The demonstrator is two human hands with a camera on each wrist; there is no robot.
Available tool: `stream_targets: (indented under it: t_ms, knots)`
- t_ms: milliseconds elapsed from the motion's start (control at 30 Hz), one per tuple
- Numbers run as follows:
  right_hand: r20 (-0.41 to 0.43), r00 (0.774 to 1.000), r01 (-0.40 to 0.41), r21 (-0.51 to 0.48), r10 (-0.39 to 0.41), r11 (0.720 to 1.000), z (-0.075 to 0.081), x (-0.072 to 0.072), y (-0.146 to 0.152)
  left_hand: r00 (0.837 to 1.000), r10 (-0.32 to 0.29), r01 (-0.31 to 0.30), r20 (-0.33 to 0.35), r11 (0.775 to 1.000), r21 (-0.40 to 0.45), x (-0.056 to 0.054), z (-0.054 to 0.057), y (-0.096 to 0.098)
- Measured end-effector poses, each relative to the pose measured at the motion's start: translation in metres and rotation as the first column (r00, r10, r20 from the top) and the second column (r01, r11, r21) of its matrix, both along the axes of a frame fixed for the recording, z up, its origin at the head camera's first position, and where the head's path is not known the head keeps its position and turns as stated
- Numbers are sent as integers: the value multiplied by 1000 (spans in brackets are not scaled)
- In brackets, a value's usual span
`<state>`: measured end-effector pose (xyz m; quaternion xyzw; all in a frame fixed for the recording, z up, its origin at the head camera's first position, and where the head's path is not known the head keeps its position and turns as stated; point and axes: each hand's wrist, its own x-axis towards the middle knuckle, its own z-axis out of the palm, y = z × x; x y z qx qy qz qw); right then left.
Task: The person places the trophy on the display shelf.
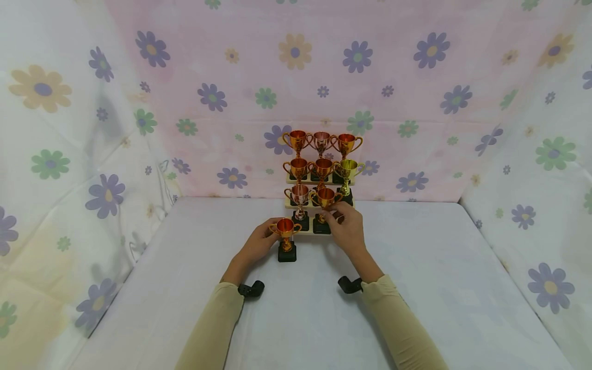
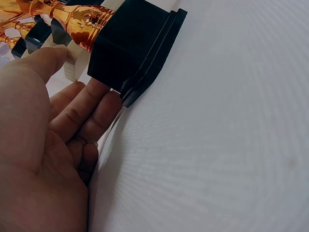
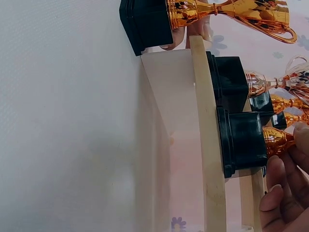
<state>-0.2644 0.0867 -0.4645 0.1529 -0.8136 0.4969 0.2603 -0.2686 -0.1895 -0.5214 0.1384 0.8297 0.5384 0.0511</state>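
A small gold trophy cup (image 1: 287,251) with a red-orange bowl and black square base stands on the white table. My left hand (image 1: 258,241) is at its left side; in the left wrist view the fingers (image 2: 79,113) reach behind the base, the thumb apart from it. On the lowest step of a tiered wooden rack (image 3: 212,193), my right hand (image 1: 350,230) pinches another gold trophy cup (image 3: 244,140) by its stem between thumb and fingers. Its black base rests on the step, beside a rose-gold trophy cup (image 1: 300,220).
Higher steps carry several more trophies, among them a copper one (image 1: 298,167) and a yellow-gold one (image 1: 349,169). The rack stands near the flowered back cloth (image 1: 296,87). Flowered side cloths flank the white table (image 1: 416,246).
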Motion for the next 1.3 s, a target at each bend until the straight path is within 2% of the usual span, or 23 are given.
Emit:
stream_targets:
  t_ms: [500, 1300]
  knots:
    - [36, 998, 43, 2, -43, 999, 0, 0, -4, 1000, -7, 7, -5, 1000, 10, 3, 2, 1]
    - [19, 999, 26, -14, -26, 1000, 0, -1, -6, 1000, 7, -7, -3, 1000, -2, 3, 4, 2]
